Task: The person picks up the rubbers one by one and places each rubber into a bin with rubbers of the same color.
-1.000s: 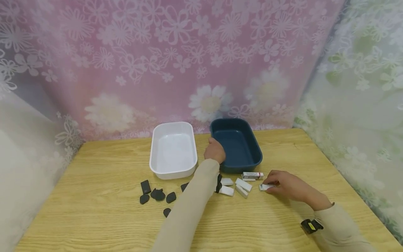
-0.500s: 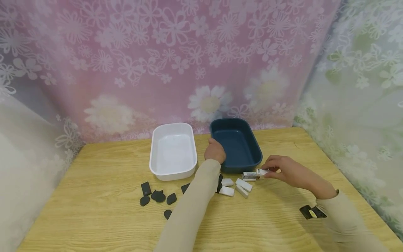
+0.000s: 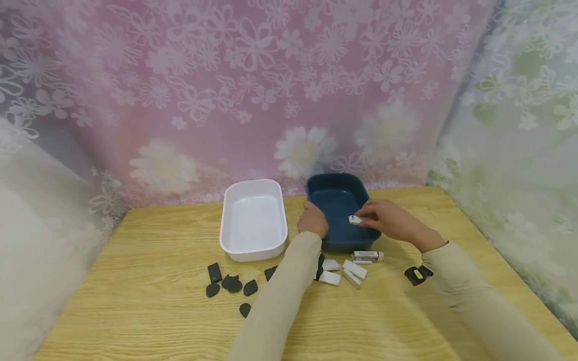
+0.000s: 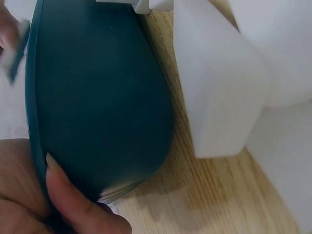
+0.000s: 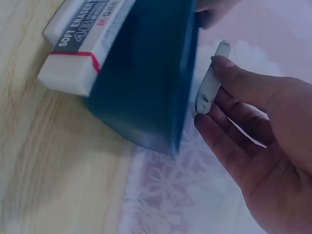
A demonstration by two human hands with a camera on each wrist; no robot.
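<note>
My left hand (image 3: 312, 220) grips the left rim of a dark blue bin (image 3: 334, 208). In the left wrist view its thumb (image 4: 73, 202) presses the bin's outer wall. My right hand (image 3: 392, 219) is over the bin's right side and pinches a small white eraser (image 3: 354, 219) between thumb and fingertips. The right wrist view shows that eraser (image 5: 210, 85) edge-on, with dark smudges, apart from the bin. An eraser in a printed sleeve (image 3: 367, 256) lies before the bin, on another white piece. Several white blocks (image 3: 354, 269) lie nearby, some partly hidden by my left arm.
A white bin (image 3: 254, 220) stands left of the blue one. Several dark flat pieces (image 3: 232, 284) are scattered on the wooden table (image 3: 149, 281) in front of it. A floral curtain (image 3: 235, 125) hangs behind the table.
My right hand has lifted the small white eraser from the table's right side and carried it up and leftward over the blue bin. My left hand keeps its grip on the rim.
</note>
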